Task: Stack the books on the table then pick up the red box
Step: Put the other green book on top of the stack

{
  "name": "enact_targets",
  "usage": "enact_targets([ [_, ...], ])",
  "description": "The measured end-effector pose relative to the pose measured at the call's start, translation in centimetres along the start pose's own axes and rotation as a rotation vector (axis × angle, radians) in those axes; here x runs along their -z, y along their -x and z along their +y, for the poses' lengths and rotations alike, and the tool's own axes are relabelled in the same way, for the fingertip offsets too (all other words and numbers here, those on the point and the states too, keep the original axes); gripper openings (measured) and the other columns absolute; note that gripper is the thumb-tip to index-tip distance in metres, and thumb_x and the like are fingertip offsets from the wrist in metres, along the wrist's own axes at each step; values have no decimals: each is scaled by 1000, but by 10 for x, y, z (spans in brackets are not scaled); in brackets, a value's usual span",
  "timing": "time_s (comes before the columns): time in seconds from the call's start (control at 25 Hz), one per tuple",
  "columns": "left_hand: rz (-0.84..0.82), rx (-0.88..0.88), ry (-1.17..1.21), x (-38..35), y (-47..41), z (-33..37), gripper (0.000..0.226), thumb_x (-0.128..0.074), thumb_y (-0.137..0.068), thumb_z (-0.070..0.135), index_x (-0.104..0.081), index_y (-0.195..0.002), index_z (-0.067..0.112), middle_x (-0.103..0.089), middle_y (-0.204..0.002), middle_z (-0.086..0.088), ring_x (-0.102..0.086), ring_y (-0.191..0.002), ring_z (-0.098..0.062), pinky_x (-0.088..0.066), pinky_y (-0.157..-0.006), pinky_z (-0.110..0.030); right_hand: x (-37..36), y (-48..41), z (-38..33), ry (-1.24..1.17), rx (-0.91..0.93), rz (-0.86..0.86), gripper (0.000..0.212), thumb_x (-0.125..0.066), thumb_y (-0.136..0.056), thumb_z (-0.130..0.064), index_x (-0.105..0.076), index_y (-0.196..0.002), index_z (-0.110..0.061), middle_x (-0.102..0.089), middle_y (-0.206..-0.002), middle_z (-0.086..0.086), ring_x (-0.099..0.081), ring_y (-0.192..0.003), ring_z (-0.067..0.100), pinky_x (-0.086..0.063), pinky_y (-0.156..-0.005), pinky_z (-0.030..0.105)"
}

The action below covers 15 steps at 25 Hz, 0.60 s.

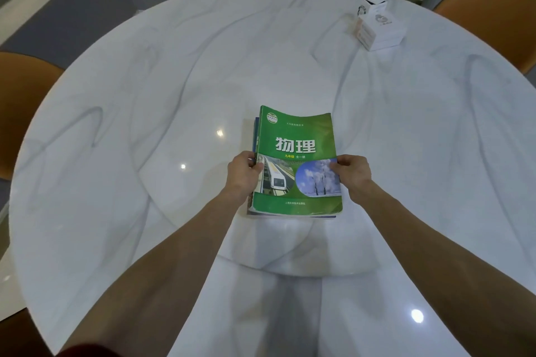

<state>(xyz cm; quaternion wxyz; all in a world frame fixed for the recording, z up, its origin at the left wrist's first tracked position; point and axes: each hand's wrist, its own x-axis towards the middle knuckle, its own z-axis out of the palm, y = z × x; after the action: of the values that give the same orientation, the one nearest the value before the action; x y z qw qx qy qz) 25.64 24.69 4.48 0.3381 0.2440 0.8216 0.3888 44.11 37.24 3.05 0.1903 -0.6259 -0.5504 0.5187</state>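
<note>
On the round white marble table [145, 95], left hand [242, 174] and right hand [353, 172] are pinching the green physics textbook [295, 136] atop the stack, whose offset edges are risking a slide; no red box is showing.

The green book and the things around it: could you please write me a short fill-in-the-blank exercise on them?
1. The green book lies on top of a ____ of books.
2. The left hand and right hand hold its two ____ edges.
3. The table is ____ in shape.
4. The white box sits at the far ____.

Answers: stack; side; round; right
</note>
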Motion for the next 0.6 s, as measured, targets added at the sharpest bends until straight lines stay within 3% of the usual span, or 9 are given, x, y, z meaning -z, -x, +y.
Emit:
enact_targets([
  [0.16,7,-120,-239,-2,-6,-7,25,-53,-94,12,-62,-115,1,-70,-110,-18,-65,-99,-32,-48,-84,-29,-3,1,3,89,39,29,21,-59,-88,-6,-68,-106,0,-62,-90,8,-55,-83,21,-43,-76,26],
  [0.24,11,-170,-377,-4,-9,-12,24,-52,-94,16,-63,-110,1,-68,-108,-20,-64,-96,-33,-48,-81,-31,-3,2,5,139,56,31,21,-58,-89,-7,-68,-105,1,-60,-86,9,-53,-80,22,-41,-73,25],
  [0.36,31,-190,-521,-6,-9,-18,28,-50,-95,17,-61,-114,-1,-55,-114,-23,-55,-105,-36,-48,-89,-39,-7,2,8,206,66,28,22,-56,-90,-7,-68,-105,3,-59,-85,13,-52,-78,22,-42,-71,27],
  [0.6,24,-147,-509,-12,-8,-23,33,-48,-97,17,-56,-123,0,-49,-121,-23,-53,-109,-37,-46,-95,-40,-12,-1,5,274,90,33,23,-56,-90,-7,-68,-106,5,-59,-84,12,-53,-79,23,-42,-72,28],
])
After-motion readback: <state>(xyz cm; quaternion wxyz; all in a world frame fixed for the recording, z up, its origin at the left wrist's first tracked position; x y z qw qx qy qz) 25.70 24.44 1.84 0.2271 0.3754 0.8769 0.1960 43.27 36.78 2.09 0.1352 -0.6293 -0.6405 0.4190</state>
